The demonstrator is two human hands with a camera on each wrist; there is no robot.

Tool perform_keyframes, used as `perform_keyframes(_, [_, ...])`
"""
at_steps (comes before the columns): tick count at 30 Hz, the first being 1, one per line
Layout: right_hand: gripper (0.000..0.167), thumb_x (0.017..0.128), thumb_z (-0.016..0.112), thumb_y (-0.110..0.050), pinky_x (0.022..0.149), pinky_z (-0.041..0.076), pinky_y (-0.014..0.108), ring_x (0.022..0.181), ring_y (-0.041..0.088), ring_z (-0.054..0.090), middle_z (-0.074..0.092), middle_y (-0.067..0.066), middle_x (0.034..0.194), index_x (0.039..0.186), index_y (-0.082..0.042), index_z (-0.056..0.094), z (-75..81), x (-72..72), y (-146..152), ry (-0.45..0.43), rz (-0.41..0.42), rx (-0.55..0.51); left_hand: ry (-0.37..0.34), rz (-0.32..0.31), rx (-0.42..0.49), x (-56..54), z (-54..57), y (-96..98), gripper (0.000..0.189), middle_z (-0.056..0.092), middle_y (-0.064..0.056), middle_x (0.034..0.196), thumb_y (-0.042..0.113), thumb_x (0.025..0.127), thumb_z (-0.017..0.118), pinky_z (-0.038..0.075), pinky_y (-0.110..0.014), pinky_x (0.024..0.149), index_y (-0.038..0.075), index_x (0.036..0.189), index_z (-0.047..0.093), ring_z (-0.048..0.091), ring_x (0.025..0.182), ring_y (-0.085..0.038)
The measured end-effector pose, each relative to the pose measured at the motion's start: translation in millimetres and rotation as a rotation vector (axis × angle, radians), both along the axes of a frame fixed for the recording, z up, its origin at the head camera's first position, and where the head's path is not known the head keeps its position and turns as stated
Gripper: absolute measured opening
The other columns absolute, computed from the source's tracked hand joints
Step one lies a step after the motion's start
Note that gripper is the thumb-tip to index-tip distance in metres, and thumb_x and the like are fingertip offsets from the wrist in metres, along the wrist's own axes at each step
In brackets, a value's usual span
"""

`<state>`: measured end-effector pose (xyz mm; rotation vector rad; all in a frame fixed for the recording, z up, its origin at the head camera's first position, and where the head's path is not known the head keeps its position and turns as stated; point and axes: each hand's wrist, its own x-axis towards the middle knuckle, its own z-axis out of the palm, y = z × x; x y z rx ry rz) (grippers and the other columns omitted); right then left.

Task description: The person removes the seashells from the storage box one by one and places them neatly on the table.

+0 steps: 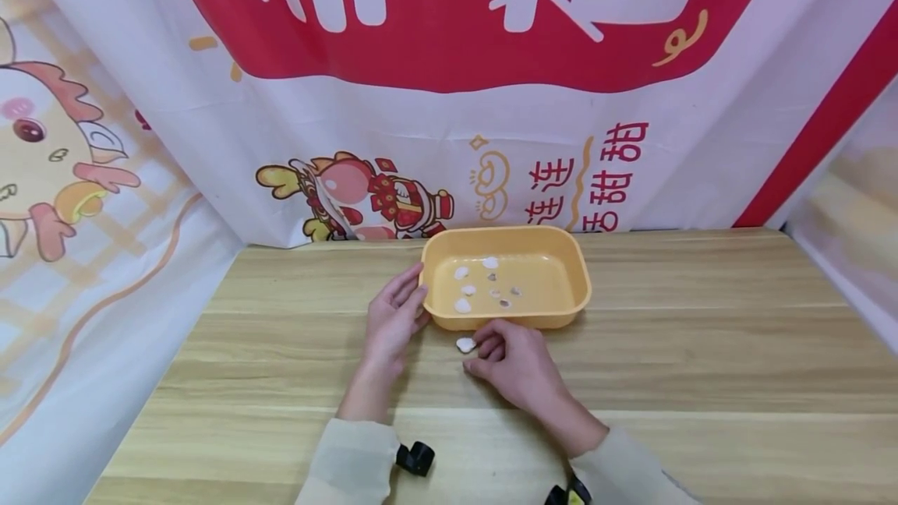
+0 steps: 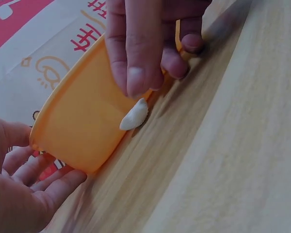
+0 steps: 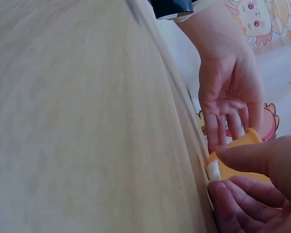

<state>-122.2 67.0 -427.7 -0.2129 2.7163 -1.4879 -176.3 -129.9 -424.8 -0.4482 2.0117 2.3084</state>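
Note:
A yellow plastic basin point(image 1: 578, 310) stands on the table with several small white and darker shells point(image 1: 462, 305) on its floor. At its left end my left hand point(image 1: 393, 322) touches the outer wall and rim, its fingers fairly straight in the left wrist view. One white seashell point(image 1: 466, 344) lies on the wood just in front of the basin. My right hand point(image 1: 515, 365) is directly beside this shell, fingertips bent down at its edge. Thumb and index finger stand apart, and the shell point(image 2: 135, 115) shows just below a fingertip in the left wrist view.
The wooden table point(image 1: 701, 349) spreads to both sides of the basin. A printed white and red cloth point(image 1: 449, 45) hangs right behind it. More printed cloth point(image 1: 91, 178) hangs at the left. Black wrist cameras point(image 1: 416, 458) sit at the cuffs.

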Motion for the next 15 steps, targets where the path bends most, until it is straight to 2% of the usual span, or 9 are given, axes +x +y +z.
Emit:
perform_keyframes(6, [0.023, 0.081, 0.094, -0.009, 0.064, 0.056, 0.020, 0.070, 0.005, 0.063, 0.074, -0.001, 0.082, 0.096, -0.012, 0.077, -4.2, -3.9, -3.8, 0.037, -0.017, 0.029, 0.000, 0.021, -0.004, 1.4, 1.3, 4.6, 0.043, 0.060, -0.006, 0.159, 0.014, 0.109, 0.063, 0.060, -0.043, 0.109, 0.024, 0.150, 0.062, 0.063, 0.139, -0.028])
perform_keyframes(15, [0.023, 0.081, 0.094, -0.016, 0.063, 0.049, 0.026, 0.070, 0.004, 0.059, 0.070, -0.009, 0.077, 0.096, -0.018, 0.078, -3.5, -4.8, -12.5, 0.087, -0.029, 0.229, -0.001, 0.008, -0.013, 0.0, -0.4, 3.3, 0.042, 0.060, -0.005, 0.159, 0.016, 0.109, 0.063, 0.061, -0.040, 0.106, 0.025, 0.150, 0.063, 0.063, 0.139, -0.026])
